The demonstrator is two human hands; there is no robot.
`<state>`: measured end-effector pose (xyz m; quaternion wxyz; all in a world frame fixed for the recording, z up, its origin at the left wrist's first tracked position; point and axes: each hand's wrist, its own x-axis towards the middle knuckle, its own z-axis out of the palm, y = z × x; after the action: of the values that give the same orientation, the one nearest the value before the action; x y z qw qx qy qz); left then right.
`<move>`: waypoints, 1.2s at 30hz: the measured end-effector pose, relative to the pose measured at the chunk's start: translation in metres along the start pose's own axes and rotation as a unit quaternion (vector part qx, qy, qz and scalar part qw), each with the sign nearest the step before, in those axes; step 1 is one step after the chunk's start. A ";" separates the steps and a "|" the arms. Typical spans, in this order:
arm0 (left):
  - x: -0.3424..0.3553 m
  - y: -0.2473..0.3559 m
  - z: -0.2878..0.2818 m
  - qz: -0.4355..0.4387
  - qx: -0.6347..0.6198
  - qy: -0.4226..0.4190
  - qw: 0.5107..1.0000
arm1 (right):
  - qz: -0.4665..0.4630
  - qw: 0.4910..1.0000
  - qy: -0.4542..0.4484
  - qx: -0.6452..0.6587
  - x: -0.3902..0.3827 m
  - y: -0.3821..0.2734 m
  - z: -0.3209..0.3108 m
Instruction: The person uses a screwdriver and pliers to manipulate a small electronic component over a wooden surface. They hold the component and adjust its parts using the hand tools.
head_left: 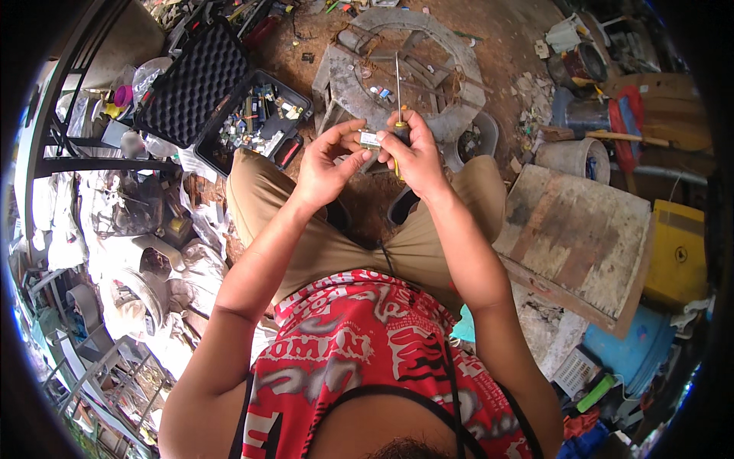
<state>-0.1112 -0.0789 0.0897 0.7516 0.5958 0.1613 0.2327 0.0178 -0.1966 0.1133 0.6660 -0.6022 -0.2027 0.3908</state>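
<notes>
Over my knees, my left hand (pixel 327 162) pinches the left edge of a small flat electronic part with a white label (pixel 369 140) between thumb and fingers. My right hand (pixel 420 159) is wrapped round a screwdriver (pixel 401 128) with a yellow and black handle. Its long thin shaft points away from me and touches nothing that I can make out. The right thumb and fingertips meet the part's right edge, so both hands are on it. The part's underside is hidden.
An open black case (pixel 284 96) with a foam-lined lid holds many small electronic parts, ahead on the left. Beyond my hands stands a grey octagonal ring frame (pixel 456 57). A worn wooden board (pixel 577 237), a bucket (pixel 569 159) and a yellow box (pixel 676 252) are at right.
</notes>
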 end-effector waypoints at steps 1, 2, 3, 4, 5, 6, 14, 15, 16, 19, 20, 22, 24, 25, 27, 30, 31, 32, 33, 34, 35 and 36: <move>0.000 -0.003 -0.003 0.004 0.062 -0.009 0.998 | 0.004 1.000 0.002 0.000 -0.001 -0.003 0.003; 0.001 -0.006 -0.003 -0.007 0.069 0.016 0.997 | 0.006 1.000 0.005 0.000 -0.002 -0.006 0.005; 0.001 -0.007 -0.005 -0.007 0.091 0.009 0.996 | 0.013 1.000 0.000 0.010 -0.003 -0.008 0.006; 0.001 -0.007 -0.008 -0.006 0.114 0.003 0.993 | 0.020 1.000 -0.006 0.020 -0.004 -0.011 0.007; 0.001 -0.007 -0.010 -0.006 0.138 -0.003 0.990 | 0.026 0.999 -0.011 0.030 -0.004 -0.012 0.007; 0.001 -0.006 -0.009 0.001 0.149 0.004 0.989 | 0.029 0.999 -0.015 0.030 -0.004 -0.011 0.007; 0.020 0.009 -0.011 0.261 0.328 0.025 0.907 | 0.056 0.998 -0.008 0.021 0.001 -0.002 -0.003; 0.023 0.007 -0.013 0.268 0.332 0.010 0.904 | 0.061 0.998 -0.002 0.030 0.002 -0.002 -0.002; 0.026 0.006 -0.016 0.275 0.336 -0.004 0.901 | 0.066 0.997 0.004 0.038 0.003 -0.004 -0.002; 0.029 0.009 -0.016 0.270 0.318 -0.024 0.908 | 0.077 0.996 0.009 0.043 0.004 -0.009 0.000; 0.030 0.007 -0.016 0.260 0.300 -0.019 0.918 | 0.076 0.996 0.009 0.038 0.003 -0.012 0.002; 0.029 0.003 -0.016 0.248 0.273 -0.008 0.929 | 0.067 0.997 0.006 0.025 0.002 -0.015 0.003; 0.027 -0.001 -0.014 0.246 0.256 0.003 0.935 | 0.050 0.999 0.001 0.008 0.001 -0.015 0.003; 0.027 -0.003 -0.014 0.240 0.250 0.006 0.938 | 0.050 0.999 0.003 0.003 0.001 -0.015 0.003; 0.026 -0.004 -0.013 0.229 0.240 0.012 0.943 | 0.048 0.999 0.006 -0.008 0.002 -0.014 0.003; 0.024 -0.005 -0.012 0.215 0.228 0.013 0.950 | 0.040 0.999 0.002 -0.006 0.002 -0.014 0.004; 0.024 -0.005 -0.012 0.216 0.234 0.015 0.948 | 0.038 0.999 0.002 -0.010 0.002 -0.013 0.004; 0.024 -0.005 -0.012 0.218 0.239 0.017 0.946 | 0.035 0.999 0.002 -0.013 0.002 -0.011 0.004; 0.024 -0.005 -0.012 0.220 0.245 0.019 0.944 | 0.032 0.999 0.002 -0.016 0.003 -0.010 0.004; 0.024 -0.003 -0.012 0.228 0.256 0.022 0.939 | 0.053 0.999 0.002 -0.012 0.003 -0.011 0.003; 0.024 -0.001 -0.011 0.236 0.267 0.027 0.934 | 0.073 0.997 0.001 -0.009 0.003 -0.012 0.001; 0.024 0.000 -0.011 0.244 0.278 0.031 0.929 | 0.093 0.996 0.000 -0.005 0.004 -0.013 -0.001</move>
<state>-0.0964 -0.0569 0.0878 0.4707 0.7940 0.0922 0.3734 0.0245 -0.1936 0.1244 0.6237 -0.6217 -0.1474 0.4503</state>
